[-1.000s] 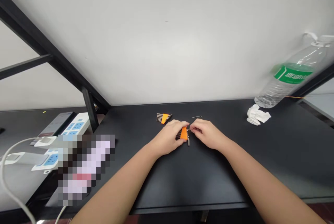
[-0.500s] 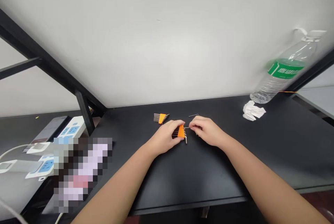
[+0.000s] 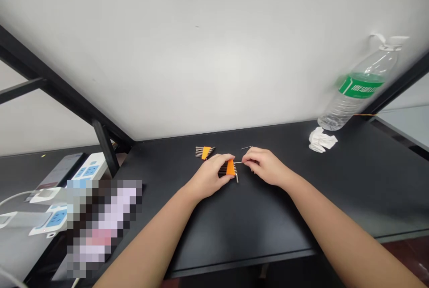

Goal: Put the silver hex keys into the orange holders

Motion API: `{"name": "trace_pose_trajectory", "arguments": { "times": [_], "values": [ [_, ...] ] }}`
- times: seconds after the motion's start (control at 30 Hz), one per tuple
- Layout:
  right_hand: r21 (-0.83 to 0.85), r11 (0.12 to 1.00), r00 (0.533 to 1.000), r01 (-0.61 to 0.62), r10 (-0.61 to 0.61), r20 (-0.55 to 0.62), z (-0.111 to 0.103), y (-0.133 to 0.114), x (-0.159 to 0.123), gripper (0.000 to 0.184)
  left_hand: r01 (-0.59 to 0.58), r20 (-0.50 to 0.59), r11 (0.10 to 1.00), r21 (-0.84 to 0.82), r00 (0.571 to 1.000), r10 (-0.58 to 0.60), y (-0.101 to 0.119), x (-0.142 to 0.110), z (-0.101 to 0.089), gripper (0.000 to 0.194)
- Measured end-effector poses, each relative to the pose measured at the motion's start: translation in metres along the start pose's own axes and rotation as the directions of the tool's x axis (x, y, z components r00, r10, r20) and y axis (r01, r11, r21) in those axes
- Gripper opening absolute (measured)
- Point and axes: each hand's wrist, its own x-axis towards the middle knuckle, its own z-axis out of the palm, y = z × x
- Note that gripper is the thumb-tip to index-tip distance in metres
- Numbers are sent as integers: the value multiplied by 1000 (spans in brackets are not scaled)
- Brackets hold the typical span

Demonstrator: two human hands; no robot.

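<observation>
My left hand (image 3: 213, 175) grips an orange hex key holder (image 3: 230, 167) by its two ends, with several hex keys standing out of it. Between the fingertips of my right hand (image 3: 263, 164) is a thin hex key (image 3: 238, 162), its far end at the top of the holder; how deep it sits I cannot tell. Behind my right hand another thin hex key (image 3: 246, 147) lies on the black desk (image 3: 214, 230). A second orange holder (image 3: 206, 153), filled with several hex keys, rests just beyond my left hand.
At the right stand a clear plastic bottle (image 3: 357, 89) with a green label and a crumpled white tissue (image 3: 321, 139). White power strips (image 3: 89, 169) with plugs and cables lie at the left, beside a blurred-out object (image 3: 112, 221). A black metal frame (image 3: 63, 84) rises there.
The view has shifted slightly. Both hands keep their grips, and the thin hex key stays at the holder's top with little visible movement.
</observation>
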Motion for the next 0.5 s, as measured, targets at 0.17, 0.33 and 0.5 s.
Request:
{"name": "trace_pose_trajectory", "arguments": {
  "times": [0.17, 0.33, 0.5],
  "values": [
    [-17, 1000, 1000, 10, -10, -13, 0, -2, 1, 22, -41, 2, 999, 3, 999, 41, 3, 0, 0, 47],
    [-11, 1000, 1000, 30, -29, 9, -2, -5, 0, 23, -65, 13, 998, 23, 998, 64, 4, 0, 1, 47],
    [-4, 1000, 1000, 14, -14, -24, -4, -2, 0, 22, -40, 9, 999, 26, 999, 39, 1, -1, 1, 47]
  ]
}}
